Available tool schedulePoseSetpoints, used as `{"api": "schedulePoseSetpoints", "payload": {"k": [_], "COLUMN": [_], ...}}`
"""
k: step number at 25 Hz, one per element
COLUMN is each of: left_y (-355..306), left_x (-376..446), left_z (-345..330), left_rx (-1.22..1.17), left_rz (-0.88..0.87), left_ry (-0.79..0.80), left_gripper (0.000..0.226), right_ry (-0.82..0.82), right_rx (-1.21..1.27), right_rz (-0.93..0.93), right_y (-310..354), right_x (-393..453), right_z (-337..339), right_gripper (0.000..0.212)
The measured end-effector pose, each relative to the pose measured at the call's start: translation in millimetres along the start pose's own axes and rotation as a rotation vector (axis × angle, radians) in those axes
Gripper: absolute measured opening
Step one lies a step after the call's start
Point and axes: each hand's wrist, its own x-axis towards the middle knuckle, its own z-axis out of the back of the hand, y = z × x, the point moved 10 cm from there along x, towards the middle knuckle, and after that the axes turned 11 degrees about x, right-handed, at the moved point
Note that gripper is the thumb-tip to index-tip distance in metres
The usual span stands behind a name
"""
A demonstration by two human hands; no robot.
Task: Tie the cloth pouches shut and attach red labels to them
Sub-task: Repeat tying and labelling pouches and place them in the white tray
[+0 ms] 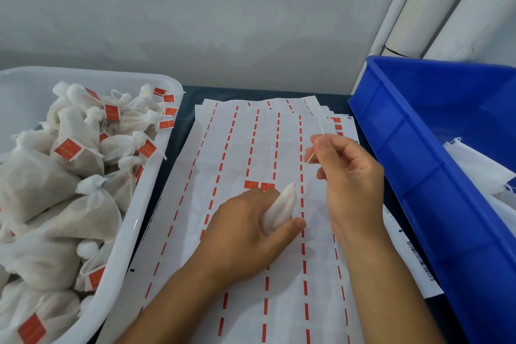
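My left hand grips a small white cloth pouch over the label sheets, its gathered neck pointing up and right. A thin drawstring runs taut from that neck up to my right hand, which pinches it between thumb and fingers; the string's end sticks out above the hand. Two red labels remain on the white backing sheet just beyond my left hand. The pouch's lower part is hidden inside my fist.
A white tub on the left holds several tied pouches with red labels. A blue bin on the right holds white untied pouches. Stacked label sheets cover the dark table between them. White pipes stand at the back right.
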Motion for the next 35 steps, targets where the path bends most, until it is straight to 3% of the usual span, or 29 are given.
{"api": "schedulePoseSetpoints", "payload": {"k": [5, 11, 15, 18, 19, 21, 22, 24, 31, 35], "left_y": [-2, 1, 0, -4, -4, 1, 4, 7, -3, -4], "left_x": [-1, -2, -1, 1, 1, 2, 4, 5, -3, -4], "left_z": [0, -9, -9, 8, 17, 21, 16, -1, -21, -25], "left_rx": [0.017, -0.055, 0.01, -0.052, -0.089, -0.222, -0.325, -0.493, -0.732, -0.923], "left_rz": [-0.033, 0.001, 0.009, -0.004, 0.007, 0.072, 0.113, 0.173, 0.221, 0.334], "left_ry": [0.009, 0.069, 0.073, -0.044, -0.11, -0.15, -0.09, 0.049, 0.327, 0.329], "left_gripper": [0.028, 0.034, 0.022, 0.05, 0.048, 0.02, 0.019, 0.038, 0.061, 0.055], "right_ry": [0.117, 0.004, -0.004, 0.042, 0.056, 0.078, 0.093, 0.135, 0.197, 0.293], "right_rx": [0.089, 0.115, 0.093, 0.122, 0.126, 0.127, 0.124, 0.12, 0.149, 0.184], "right_rz": [-0.056, -0.095, -0.056, -0.042, -0.036, -0.026, -0.019, -0.002, 0.023, -0.015], "right_y": [-1, -8, -3, 2, 3, 5, 7, 10, 18, 18], "right_x": [-5, -6, -5, -7, -8, -8, -9, -10, -13, -20], "right_z": [-19, -8, -7, -12, -13, -15, -17, -21, -27, -38], "right_gripper": [0.013, 0.013, 0.012, 0.012, 0.012, 0.012, 0.012, 0.012, 0.012, 0.014]}}
